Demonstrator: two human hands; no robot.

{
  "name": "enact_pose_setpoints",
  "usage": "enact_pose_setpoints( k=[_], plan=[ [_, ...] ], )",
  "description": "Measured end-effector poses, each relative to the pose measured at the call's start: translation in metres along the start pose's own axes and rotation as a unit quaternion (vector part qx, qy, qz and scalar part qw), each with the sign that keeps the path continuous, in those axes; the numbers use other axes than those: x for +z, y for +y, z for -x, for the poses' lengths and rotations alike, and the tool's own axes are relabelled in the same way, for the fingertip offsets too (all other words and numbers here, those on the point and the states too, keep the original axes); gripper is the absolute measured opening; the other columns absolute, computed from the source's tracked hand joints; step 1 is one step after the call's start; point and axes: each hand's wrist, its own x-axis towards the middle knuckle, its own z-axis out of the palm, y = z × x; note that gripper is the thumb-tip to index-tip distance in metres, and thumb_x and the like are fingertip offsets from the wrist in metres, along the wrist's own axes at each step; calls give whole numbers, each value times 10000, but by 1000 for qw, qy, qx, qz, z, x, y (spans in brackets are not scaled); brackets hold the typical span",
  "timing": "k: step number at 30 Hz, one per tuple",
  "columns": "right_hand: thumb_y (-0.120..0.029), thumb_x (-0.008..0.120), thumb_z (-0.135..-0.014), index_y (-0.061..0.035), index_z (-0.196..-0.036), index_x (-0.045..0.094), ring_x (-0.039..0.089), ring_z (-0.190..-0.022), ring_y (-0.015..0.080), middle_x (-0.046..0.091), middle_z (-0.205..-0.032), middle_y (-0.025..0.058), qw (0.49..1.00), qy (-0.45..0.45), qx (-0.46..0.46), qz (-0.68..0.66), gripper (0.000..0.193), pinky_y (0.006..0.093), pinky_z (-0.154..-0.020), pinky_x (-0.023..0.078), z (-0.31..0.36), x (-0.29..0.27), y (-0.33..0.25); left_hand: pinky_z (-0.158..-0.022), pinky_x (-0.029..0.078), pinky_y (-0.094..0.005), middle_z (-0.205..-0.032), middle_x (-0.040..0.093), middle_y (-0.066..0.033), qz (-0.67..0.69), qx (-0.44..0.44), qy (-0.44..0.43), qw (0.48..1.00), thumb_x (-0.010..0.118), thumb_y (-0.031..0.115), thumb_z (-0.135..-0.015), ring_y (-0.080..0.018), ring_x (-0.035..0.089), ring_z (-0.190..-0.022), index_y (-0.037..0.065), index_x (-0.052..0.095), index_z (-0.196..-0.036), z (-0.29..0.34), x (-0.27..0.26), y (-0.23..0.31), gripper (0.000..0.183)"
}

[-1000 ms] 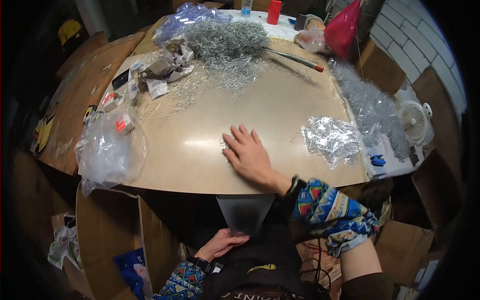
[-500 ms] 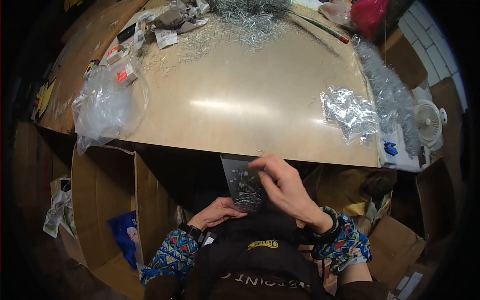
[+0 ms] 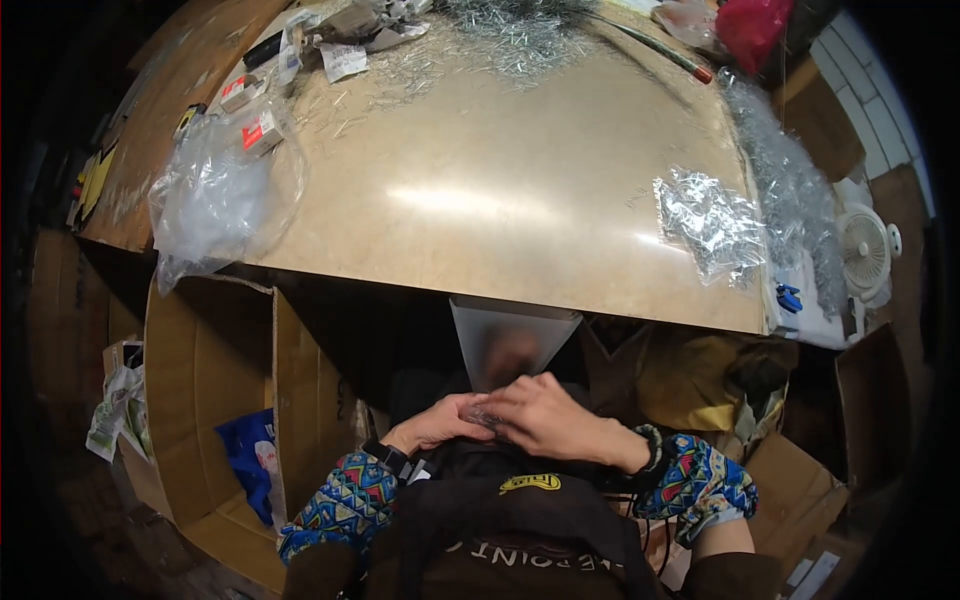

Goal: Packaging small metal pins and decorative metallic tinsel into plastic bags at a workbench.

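My left hand (image 3: pixel 438 422) is closed, its thumb and fingers pinching what looks like a small clear plastic bag (image 3: pixel 482 414) with shiny bits in it. From the other side my right hand (image 3: pixel 555 420) reaches over, its fingers curled and closed on the same bag, hiding most of it. Just beyond both hands a smooth grey metal chute (image 3: pixel 472 335) slopes down from under the table edge, narrowing toward me. A dark blurred reflection shows on its surface.
The wooden tabletop (image 3: pixel 440 235) ends just ahead. Thin metal pins (image 3: pixel 520 40) are heaped at its back. A filled clear bag (image 3: pixel 708 225) and blue clip (image 3: pixel 788 297) lie right; plastic bags (image 3: pixel 215 205) lie left. An open cardboard box (image 3: pixel 215 360) stands lower left, a fan (image 3: pixel 865 245) far right.
My right hand has come down from above the chute to meet my left hand at the bag. The shiny metal pieces seen at the chute's lower end no longer show there.
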Motion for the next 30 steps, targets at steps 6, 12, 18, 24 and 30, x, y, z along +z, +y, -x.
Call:
enact_pose_setpoints(
  k=[6, 12, 18, 24, 30],
  plan=[
    [-147, 633, -844, -17, -1082, 620, 570, -950, 295, 627, -1050, 125, 987, 70, 46, -139, 272, 371, -824, 457, -1, -43, -4, -771, 588, -365, -1248, 566, -162, 65, 30, -15, 997, 706, -17, -750, -258, 616, -1055, -24, 427, -1342, 32, -1, 14, 654],
    [-161, 723, -779, -42, -1072, 632, 534, -789, 263, 559, -854, 91, 979, 197, 24, -53, 329, 345, -724, 458, -10, -51, -15, -815, 579, -434, -1295, 509, -199, 55, 146, -7, 988, 571, 248, -923, -299, 604, -1078, -10, 365, -1377, 21, 26, 65, 561],
    [-110, 736, -752, -23, -974, 601, 569, -866, 271, 573, -958, 105, 971, 236, -29, 18, 274, 369, -731, 485, -24, -53, -9, -845, 564, -352, -1258, 546, -132, 61, 230, 0, 971, 524, 328, -958, -197, 615, -1046, 23, 343, -1405, 20, 46, 111, 570],
    [-145, 770, -726, -16, -1120, 552, 566, -928, 304, 563, -1039, 137, 961, 274, -26, -26, 468, 387, -784, 484, -31, -69, -18, -957, 469, -304, -1232, 578, -127, -51, 210, 35, 976, 704, -43, -764, -179, 572, -1101, -15, 410, -1365, 22, 51, 113, 670],
    [-332, 740, -753, -15, -1202, 512, 566, -930, 311, 560, -1020, 152, 969, 217, -20, 118, 596, 375, -750, 479, -43, -87, -22, -942, 481, -311, -1134, 629, -132, -86, 190, 40, 977, 678, -43, -774, -193, 606, -1057, -57, 525, -1245, 13, 52, 123, 495]
  ],
)
